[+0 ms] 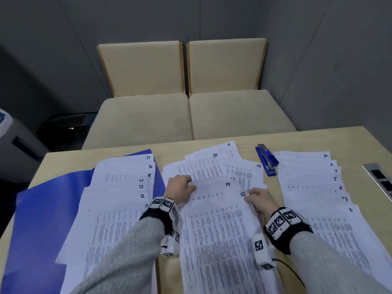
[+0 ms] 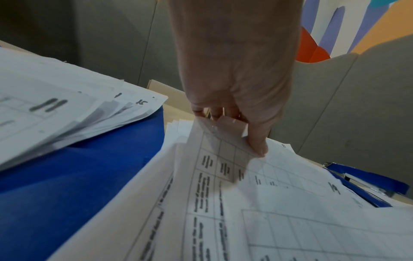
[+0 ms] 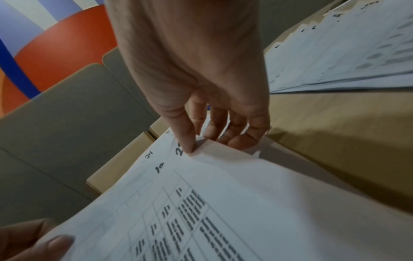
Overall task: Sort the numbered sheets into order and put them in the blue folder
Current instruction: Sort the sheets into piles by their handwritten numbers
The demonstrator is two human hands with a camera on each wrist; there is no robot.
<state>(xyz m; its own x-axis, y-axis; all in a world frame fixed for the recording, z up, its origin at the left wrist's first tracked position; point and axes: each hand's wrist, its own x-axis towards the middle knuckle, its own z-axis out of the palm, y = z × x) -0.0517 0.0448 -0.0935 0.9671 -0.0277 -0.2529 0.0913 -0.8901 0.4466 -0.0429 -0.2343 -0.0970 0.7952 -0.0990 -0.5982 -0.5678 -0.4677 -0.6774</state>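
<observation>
The sheet marked 19 (image 1: 214, 188) lies at the centre of the table (image 1: 318, 139), on top of the middle pile, partly over the sheet marked 22 (image 1: 220, 234). The left hand (image 1: 180, 187) pinches its upper left corner, thumb on top and fingers curled beneath, so the hand sits at nine o'clock of the sheet. The right hand (image 1: 259, 199) pinches the upper right corner of the sheet marked 22, thumb beside the number and fingers tucked under the edge, at about four o'clock from the 19. Sheets marked 24, 21 and 23 fan out at twelve o'clock behind them. At nine o'clock of the middle pile a fan of sheets (image 1: 125, 187) numbered 12 to 17 rests on the open blue folder (image 1: 46, 209). At three o'clock another fan of sheets (image 1: 314, 183) runs from 10 down to 2. A blue stapler (image 1: 266, 160) lies between the middle pile and the right fan, at about one o'clock. Two beige chairs (image 1: 191, 98) stand beyond the table.
</observation>
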